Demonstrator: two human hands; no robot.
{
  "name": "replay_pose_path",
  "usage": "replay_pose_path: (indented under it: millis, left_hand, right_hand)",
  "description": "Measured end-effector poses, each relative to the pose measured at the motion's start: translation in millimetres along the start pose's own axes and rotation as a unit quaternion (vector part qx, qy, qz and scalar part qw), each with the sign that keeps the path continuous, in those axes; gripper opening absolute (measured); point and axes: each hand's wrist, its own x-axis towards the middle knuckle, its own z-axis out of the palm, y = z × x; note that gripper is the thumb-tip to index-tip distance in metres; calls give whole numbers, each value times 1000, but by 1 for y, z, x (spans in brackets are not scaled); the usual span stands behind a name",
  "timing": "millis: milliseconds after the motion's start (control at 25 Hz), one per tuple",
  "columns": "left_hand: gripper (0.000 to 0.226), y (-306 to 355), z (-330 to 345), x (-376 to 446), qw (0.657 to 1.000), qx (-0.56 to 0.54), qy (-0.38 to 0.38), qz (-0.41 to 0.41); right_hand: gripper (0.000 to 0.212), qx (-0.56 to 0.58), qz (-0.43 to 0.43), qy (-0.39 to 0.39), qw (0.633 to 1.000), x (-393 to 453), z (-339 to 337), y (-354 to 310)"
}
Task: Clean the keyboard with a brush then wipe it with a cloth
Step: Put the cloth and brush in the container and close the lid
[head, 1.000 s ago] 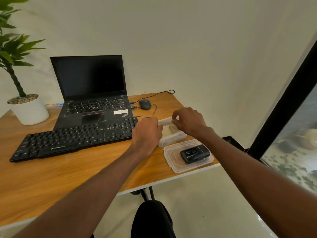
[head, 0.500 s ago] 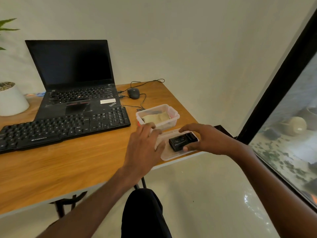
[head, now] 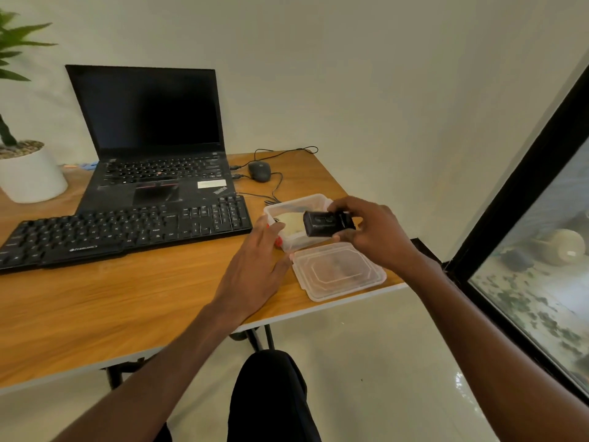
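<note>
Right hand (head: 376,232) pinching black brush case (head: 325,223) between fingertips above clear container (head: 288,208); left hand (head: 255,266) spread, empty, keyboard (head: 127,231) beyond its fingertips.

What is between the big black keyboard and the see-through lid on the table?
In the head view, the left hand lies flat on the wood between the keyboard and the clear lid; its fingers reach the open plastic box.

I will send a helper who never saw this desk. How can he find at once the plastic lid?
Start at the wooden desk and go to its front right corner, right of the long black external keyboard. There, a flat clear rectangular plastic lid lies just in front of a clear open plastic box. Unlike the deep box, it is shallow and empty.
</note>
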Motion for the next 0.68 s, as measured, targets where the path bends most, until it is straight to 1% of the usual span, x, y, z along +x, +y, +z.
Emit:
replay_pose_path:
  millis: [80,160,280,360,520,680]
  left_hand:
    - [68,1,-1,1,1000,-9,-10,-10]
    - [74,3,-1,-1,999,-13,-31,-18]
    - [77,3,-4,-1,998,-24,-46,-34]
    - [78,3,-4,0,997,-38,-55,-46]
    - [83,2,-1,2,995,-53,-67,-51]
    - [83,2,1,3,995,-47,-62,-56]
  right_hand:
    - [39,-38,-7,5,999,28,9,-9]
    - [36,-98,-15,-21,995,53,12,-16]
    - [38,-131,-29,-77,988,82,19,-22]
    - [40,-148,-47,-94,983,92,28,-23]
    - [42,-212,-54,-101,970,97,42,-18]
    - [42,-246,-59,-103,962,99,45,-19]
